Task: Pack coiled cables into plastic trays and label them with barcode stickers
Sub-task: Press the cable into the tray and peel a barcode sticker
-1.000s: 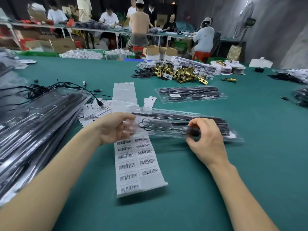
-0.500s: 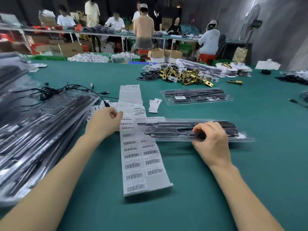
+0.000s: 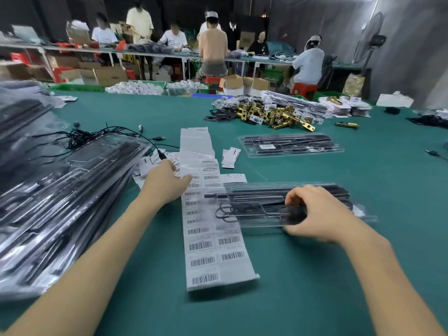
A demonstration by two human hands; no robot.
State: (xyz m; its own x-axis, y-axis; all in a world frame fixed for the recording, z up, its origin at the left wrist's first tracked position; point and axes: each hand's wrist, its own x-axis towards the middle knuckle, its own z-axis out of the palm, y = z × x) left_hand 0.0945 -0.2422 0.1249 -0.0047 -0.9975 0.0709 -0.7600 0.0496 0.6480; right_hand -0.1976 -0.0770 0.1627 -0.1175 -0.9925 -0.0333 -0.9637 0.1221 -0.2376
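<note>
Filling the left edge of the frame, a slanted stack of clear plastic trays (image 3: 60, 202) holds black parts, with loose black cables (image 3: 101, 138) tangled above it on the green table (image 3: 339, 275). Left of centre, the left hand (image 3: 167, 184) reaches onto the upper part of the barcode sticker sheet (image 3: 211, 238), fingers loosely extended over the labels; whether it pinches one I cannot tell. The sheet runs down the middle of the frame. Across its midsection lies a clear tray with a coiled cable (image 3: 266, 207), its left end overlapping the stickers. The right hand (image 3: 317, 212) grasps this tray, fingers curled over its far side. At upper right, a labelled tray (image 3: 291, 145) sits before brass hardware (image 3: 278, 115).
</note>
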